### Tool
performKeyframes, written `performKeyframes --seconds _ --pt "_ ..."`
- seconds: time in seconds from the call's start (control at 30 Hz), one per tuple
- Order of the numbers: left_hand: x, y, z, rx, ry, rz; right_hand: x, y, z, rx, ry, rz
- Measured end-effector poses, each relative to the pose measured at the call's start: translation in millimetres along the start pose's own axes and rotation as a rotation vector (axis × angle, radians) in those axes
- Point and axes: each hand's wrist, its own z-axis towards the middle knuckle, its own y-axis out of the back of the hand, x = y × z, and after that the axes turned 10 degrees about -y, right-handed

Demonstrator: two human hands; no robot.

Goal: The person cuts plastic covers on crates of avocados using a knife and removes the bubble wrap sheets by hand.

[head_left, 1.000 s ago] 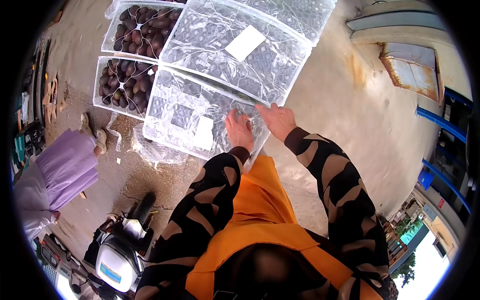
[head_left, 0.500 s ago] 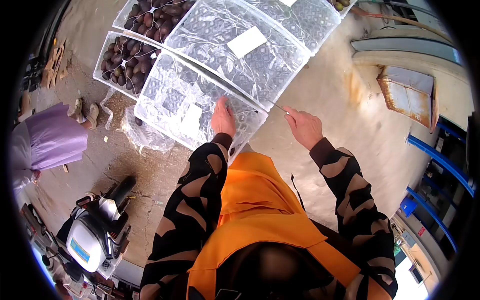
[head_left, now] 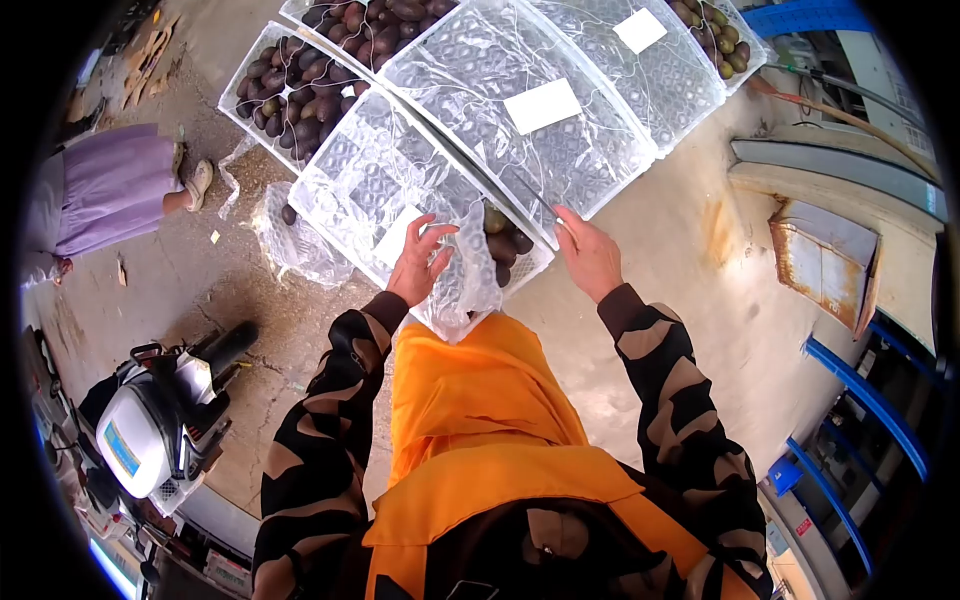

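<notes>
My left hand (head_left: 420, 264), fingers spread and curved, is over the near edge of a white crate covered in clear bubble wrap (head_left: 375, 170). At that crate's near right end the wrap is peeled back, and dark avocados (head_left: 503, 245) show beneath. A white paper (head_left: 399, 236) lies on the wrap beside my left fingers. My right hand (head_left: 592, 256) is closed around a thin knife (head_left: 537, 197), its narrow blade pointing up and left over the gap between two crates. Most of its handle is hidden in my fist.
More wrapped crates stand beyond, one with a white label (head_left: 542, 106). Uncovered avocados (head_left: 295, 95) fill crates at the left. A crumpled plastic sheet (head_left: 290, 240) lies on the floor. A person in a purple apron (head_left: 115, 190) stands left, near a scooter (head_left: 150, 440). A rusty metal box (head_left: 822, 262) is at right.
My left hand has moved left and down, its fingers spreading. The wrap at the crate's near right end has been pulled back, exposing avocados. My right hand still grips the knife.
</notes>
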Motion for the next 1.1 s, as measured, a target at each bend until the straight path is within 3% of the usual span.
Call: performKeyframes --seconds 0.07,0.1,0.13,0.2,0.4,0.43,0.73,0.83,0.87,0.9,1.0,1.03,1.1 --pt "-13.7 8.2 28.6 -0.112 0.165 0.012 18.2 -15.7 17.7 0.026 0.071 -0.014" --pt "5.9 10.0 41.6 -0.124 0.221 0.178 16.4 -30.5 28.3 -0.003 0.159 -0.024" --pt "32.8 2.0 55.5 -0.229 0.098 0.318 27.0 -33.5 36.3 0.034 0.159 -0.053" --pt "43.0 -13.8 79.0 -0.126 0.268 0.494 50.6 -37.7 48.3 0.115 0.157 -0.121" --pt "60.2 -25.5 102.4 0.052 0.330 0.746 77.1 -60.5 75.0 0.118 0.250 -0.256" --pt "64.7 -20.8 102.7 -0.001 0.301 0.763 79.4 -64.4 78.3 0.115 0.265 -0.274" --pt "43.1 1.4 92.9 -0.223 0.104 0.437 80.0 -82.4 98.6 0.300 0.162 -0.506" --pt "46.9 23.5 63.3 -0.276 0.108 0.139 74.6 -56.6 65.3 0.218 0.155 -0.343" --pt "51.8 27.7 52.4 -0.253 0.077 0.052 77.5 -43.9 54.1 0.186 0.114 -0.296" --pt "37.2 44.7 51.2 -0.143 0.182 0.007 69.8 -35.9 41.6 0.145 0.055 -0.227" --pt "46.8 62.1 82.2 -0.362 0.329 0.051 72.0 -29.7 51.8 0.083 0.010 -0.129" --pt "73.0 58.2 99.5 -0.536 0.198 0.188 75.6 -31.5 58.8 0.077 0.014 -0.111" --pt "91.1 62.6 135.3 -0.523 0.202 0.366 100.1 -42.7 83.2 0.052 0.102 -0.111"
